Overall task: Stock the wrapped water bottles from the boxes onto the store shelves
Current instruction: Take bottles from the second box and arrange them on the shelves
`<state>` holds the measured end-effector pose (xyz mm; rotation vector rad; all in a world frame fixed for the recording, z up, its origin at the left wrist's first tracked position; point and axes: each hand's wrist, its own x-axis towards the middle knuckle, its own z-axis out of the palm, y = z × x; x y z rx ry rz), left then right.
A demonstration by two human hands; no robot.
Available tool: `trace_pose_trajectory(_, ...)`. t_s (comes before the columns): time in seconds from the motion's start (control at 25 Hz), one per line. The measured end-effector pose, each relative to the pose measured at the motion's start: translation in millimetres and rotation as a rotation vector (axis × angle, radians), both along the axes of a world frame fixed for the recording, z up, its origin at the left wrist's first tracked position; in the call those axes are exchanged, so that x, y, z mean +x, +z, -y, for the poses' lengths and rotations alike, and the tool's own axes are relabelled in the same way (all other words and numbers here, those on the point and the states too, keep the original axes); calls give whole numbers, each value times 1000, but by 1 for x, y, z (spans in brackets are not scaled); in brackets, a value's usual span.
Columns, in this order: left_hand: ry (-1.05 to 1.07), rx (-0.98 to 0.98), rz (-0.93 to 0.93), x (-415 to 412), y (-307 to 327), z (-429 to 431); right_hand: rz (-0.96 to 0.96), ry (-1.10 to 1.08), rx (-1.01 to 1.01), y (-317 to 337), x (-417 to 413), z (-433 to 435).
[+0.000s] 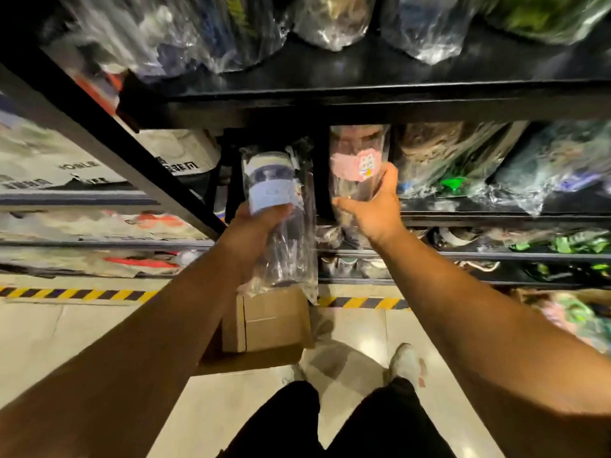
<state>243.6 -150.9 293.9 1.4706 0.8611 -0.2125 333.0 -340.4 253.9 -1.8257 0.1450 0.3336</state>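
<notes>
My left hand grips a clear wrapped water bottle with a pale blue label, held up in front of the black shelf. My right hand is closed around a second wrapped bottle with a pink label, which stands at the front of that shelf's middle tier. Loose plastic wrap hangs below the blue-label bottle. A brown cardboard box sits on the floor beneath my arms.
Several other wrapped bottles fill the tiers above and to the right. A slanted black shelf post runs at the left. Yellow-black hazard tape marks the floor. My shoes stand near the box.
</notes>
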Motion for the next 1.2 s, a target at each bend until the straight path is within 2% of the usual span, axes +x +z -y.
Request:
trace_pose_trajectory(0.44, -20, -105, 42, 34, -62, -39, 207, -237, -122, -71, 47, -39)
trace_pose_trajectory(0.6, -41, -119, 78, 40, -64, -36, 196, -244, -147, -81, 49, -43)
trace_pose_trajectory(0.84, -14, -92, 113, 51, -58, -30, 216, -270, -359, -91, 15, -42)
trace_pose_trajectory(1.0, -7, -31, 175, 70, -61, -26, 336, -124, -622, -108, -9, -30)
trace_pose_trajectory(1.2, 58, 60, 341, 95, -68, -26, 354, -28, -682, -114, -13, -21)
